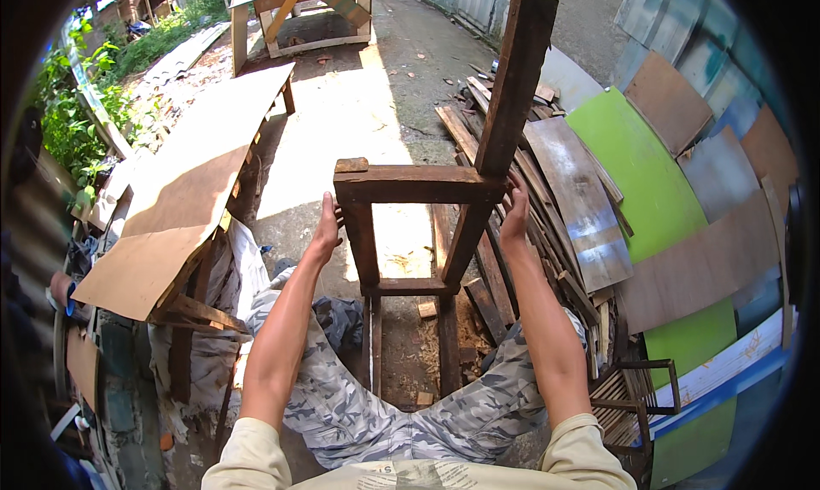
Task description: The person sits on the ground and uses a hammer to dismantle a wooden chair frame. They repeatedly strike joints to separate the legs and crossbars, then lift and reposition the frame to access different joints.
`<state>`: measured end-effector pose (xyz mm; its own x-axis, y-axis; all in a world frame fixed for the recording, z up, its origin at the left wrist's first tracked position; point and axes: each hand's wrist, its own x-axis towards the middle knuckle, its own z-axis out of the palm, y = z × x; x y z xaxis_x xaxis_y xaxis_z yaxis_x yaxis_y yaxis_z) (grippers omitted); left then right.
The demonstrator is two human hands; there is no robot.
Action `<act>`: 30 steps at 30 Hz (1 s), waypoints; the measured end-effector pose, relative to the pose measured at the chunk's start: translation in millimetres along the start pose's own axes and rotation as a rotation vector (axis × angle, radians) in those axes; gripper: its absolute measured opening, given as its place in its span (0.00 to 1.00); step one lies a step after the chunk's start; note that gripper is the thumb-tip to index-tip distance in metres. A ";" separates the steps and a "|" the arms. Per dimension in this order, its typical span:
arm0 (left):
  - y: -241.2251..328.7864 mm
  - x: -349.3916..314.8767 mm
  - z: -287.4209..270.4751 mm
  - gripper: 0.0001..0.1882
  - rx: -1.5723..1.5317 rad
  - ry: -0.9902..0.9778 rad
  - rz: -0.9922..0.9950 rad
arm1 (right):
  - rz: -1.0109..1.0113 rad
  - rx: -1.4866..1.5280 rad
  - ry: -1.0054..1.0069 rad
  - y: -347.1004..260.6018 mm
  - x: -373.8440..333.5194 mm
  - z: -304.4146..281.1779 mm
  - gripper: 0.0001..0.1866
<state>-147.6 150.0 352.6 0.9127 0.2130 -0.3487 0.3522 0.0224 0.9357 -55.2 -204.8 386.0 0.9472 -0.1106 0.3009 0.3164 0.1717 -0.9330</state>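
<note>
Dark brown wood forms the upright frame (427,184), the largest thing by the hands, standing above the near end of the concrete ground (312,127), in front of the person's knees. It could tip or twist to the right, I judge, because the tall post (517,80) rises from that corner alone and loads it unevenly. If it leaned that way, the post might knock the stacked timber lengths (542,204) along the ground's right edge. The crossbar (401,187) might rack if its corner joints are weak; their fastening cannot be made out. Smaller still, the short wooden piece (352,164) at the crossbar's left end could slip if it is loose, which I cannot tell. The frame lies between the two hands: the left hand (326,227) is loosely spread, thumb up, fingers partly bent beside the left upright; the right hand (514,207) is at the corner under the post, some fingers hidden, so its grip cannot be told. Smallest, an offcut (426,306) lies on the ground below, between both hands.
</note>
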 end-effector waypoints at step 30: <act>193.8 -27.6 23.5 0.35 0.789 0.208 0.827 | -0.206 -0.150 -0.006 -1.4 1.8 -16.7 0.46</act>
<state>-99.6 125.6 542.3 0.8985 0.0360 0.4375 -0.2378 -0.7978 0.5540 -54.8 -221.5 384.6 0.8641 -0.1223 0.4882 0.4917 -0.0013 -0.8707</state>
